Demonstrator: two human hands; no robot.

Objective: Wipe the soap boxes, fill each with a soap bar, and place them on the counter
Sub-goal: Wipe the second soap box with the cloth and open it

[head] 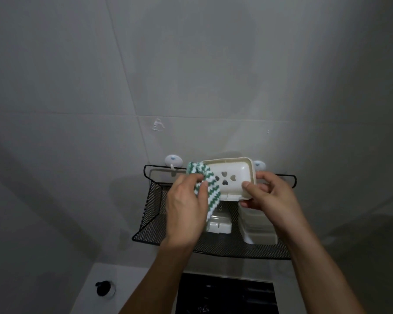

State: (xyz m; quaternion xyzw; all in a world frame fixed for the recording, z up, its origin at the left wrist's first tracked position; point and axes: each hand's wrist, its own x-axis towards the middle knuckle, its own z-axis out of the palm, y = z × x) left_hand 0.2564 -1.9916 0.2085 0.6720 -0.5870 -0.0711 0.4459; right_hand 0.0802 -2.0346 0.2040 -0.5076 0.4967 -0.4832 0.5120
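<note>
— Above the wire shelf (pixel 145 225), how is the soap box (pixel 234 175) held?
— It is pinched at its right end by the right hand (pixel 272 196); a striped cloth (pixel 204 189) is gripped against its left end by the left hand (pixel 186 209).
— How will it handle?
— Light, stiff, probably slippery plastic is judged; the rim is best gripped.

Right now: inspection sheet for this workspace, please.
Surface: black mesh shelf hung on the tiled wall.
Job's things: open soap box with heart-shaped holes, held up; more soap boxes on the shelf; no soap bar seen.
Clutter: nothing seen.
Hands: left hand pinches a green-and-white striped cloth against the box; right hand grips the box's right end.
Cables: nothing seen.
Surroundings: two wall hooks, black knob below.
</note>
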